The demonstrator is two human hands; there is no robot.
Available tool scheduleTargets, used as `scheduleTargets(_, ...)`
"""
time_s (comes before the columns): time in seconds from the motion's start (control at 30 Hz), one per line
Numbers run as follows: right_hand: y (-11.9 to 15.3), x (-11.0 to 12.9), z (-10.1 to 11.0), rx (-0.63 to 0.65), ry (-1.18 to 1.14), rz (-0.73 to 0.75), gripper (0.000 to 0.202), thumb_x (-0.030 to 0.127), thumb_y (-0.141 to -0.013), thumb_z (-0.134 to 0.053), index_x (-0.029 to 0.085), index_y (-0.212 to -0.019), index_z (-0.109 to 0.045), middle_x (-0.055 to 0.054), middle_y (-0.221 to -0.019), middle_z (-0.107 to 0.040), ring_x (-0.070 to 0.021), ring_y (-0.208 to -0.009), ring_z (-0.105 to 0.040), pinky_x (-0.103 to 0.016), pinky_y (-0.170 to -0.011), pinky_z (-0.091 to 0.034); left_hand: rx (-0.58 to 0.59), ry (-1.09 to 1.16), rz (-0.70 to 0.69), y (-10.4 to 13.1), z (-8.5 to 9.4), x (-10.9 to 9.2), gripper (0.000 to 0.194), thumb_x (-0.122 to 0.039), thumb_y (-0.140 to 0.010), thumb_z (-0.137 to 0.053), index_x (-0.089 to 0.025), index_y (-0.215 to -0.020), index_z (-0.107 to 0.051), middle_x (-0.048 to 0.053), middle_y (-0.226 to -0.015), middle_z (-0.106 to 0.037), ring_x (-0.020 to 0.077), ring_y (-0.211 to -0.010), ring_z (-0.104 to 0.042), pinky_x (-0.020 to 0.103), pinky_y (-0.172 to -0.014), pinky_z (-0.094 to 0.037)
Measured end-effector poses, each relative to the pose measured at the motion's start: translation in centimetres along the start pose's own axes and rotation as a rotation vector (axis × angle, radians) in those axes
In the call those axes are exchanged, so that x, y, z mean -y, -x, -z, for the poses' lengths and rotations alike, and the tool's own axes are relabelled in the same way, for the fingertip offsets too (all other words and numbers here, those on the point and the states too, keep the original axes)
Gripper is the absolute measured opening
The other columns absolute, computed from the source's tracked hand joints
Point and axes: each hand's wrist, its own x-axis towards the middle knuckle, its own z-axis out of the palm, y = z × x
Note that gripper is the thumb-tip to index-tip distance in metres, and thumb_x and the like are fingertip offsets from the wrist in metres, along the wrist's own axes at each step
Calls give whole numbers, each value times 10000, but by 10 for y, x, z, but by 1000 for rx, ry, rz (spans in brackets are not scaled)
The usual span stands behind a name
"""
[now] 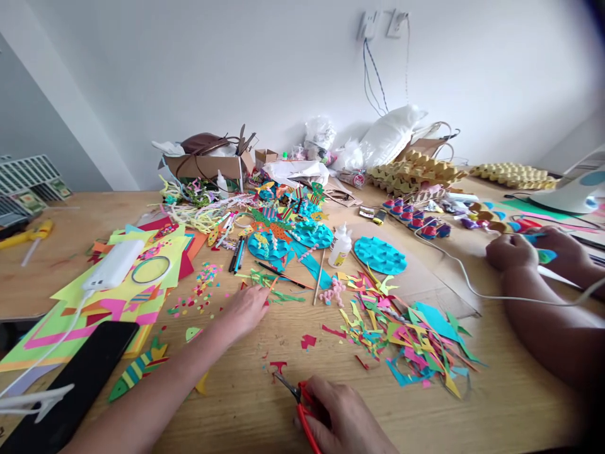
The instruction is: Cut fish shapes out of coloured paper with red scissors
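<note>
My left hand (246,308) reaches over the middle of the table, fingers bent and close together. A thin orange paper strip (273,284) sticks out at its fingertips, beside shredded green paper strips (283,294). Close to the front edge, my right hand (338,410) is closed around the red handles of a pair of scissors (302,403). The scissors' blades point left and away, their tips by a small red paper scrap (278,366). Left of my left forearm lies a striped paper fish (135,375). Several decorated paper fish (278,230) lie farther back by turquoise egg-carton ovals (380,255).
Glue bottles (339,247) stand mid-table. Colourful paper scraps (416,340) spread at right. Paper sheets (174,258), a white power bank (113,265) and a black phone (70,391) lie left. Another person's hands (513,252) work at right, near a white cable (466,284). Egg cartons (411,173) are stacked behind.
</note>
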Motion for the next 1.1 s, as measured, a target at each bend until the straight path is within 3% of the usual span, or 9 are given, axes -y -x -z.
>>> scheduleTargets(0.37,1,-2,-2,-6,-14,9,73,185,-739,-491,166,-679,-527,-60,-677,-659,-146,-561,-534,-220,-489,-261,18,4,11,-6,-4,-5,227,-277,-842,-524,-145,-1019,-581,65,-1035,-620,195,-897,-601,412,-774,-494)
scheduleTargets(0.57,-1,-2,-2,-40,-100,6,97,193,-724,-483,180,-632,-455,-15,-612,-571,-123,-532,-444,-222,-492,-246,-37,92,4,-2,1,-6,128,-206,-845,-505,-133,-886,-602,48,-920,-633,181,-845,-596,385,-753,-479)
scheduleTargets(0.67,-5,-6,-4,-108,-244,16,167,265,-750,-480,187,-622,-406,20,-575,-468,-114,-532,-393,-221,-497,-247,-78,188,-18,7,10,-12,158,-93,-822,-445,-142,-799,-593,35,-797,-628,165,-760,-579,320,-707,-454)
scheduleTargets(0.83,-14,-18,-16,-241,-653,19,244,354,-709,-568,189,-624,-408,58,-552,-356,-99,-523,-319,-209,-483,-246,-95,378,-79,34,21,-29,157,-64,-739,-469,-185,-688,-555,-32,-654,-589,108,-616,-540,199,-579,-404)
scheduleTargets(0.97,-23,-14,-17,-269,-1035,29,308,434,-653,-665,183,-715,-497,19,-618,-509,-123,-559,-449,-222,-528,-359,-96,506,-98,51,16,-41,154,-63,-714,-482,-191,-650,-537,-56,-605,-571,84,-563,-531,160,-527,-389)
scheduleTargets(1.1,-29,4,-4,-382,-1149,8,341,442,-584,-730,183,-717,-552,-30,-696,-600,-175,-653,-544,-274,-608,-432,-135,586,-71,59,9,-45,130,-81,-730,-469,-201,-720,-519,-46,-640,-585,91,-584,-564,159,-545,-421)
